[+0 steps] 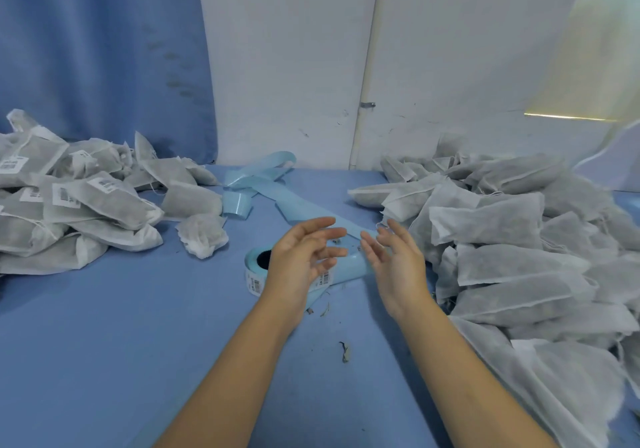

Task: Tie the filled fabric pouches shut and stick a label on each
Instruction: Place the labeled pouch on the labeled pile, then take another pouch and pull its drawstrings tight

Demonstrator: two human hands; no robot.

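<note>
Left hand [300, 261] and right hand [399, 268] above label roll [255, 269]; grips slack, seemingly empty (blurred).

On the desk [104, 343], a heap of labelled pouches [69, 205] lies at the left and a heap of unlabelled pouches [519, 257] at the right. The label roll [258, 267] sits between them, with its backing strip [256, 177] trailing behind it toward the wall [450, 49]. A lone pouch [202, 236] lies just left of the roll (nearer the left heap). The left hand [301, 260] and right hand [398, 264] hover side by side, the left one over the roll.
</note>
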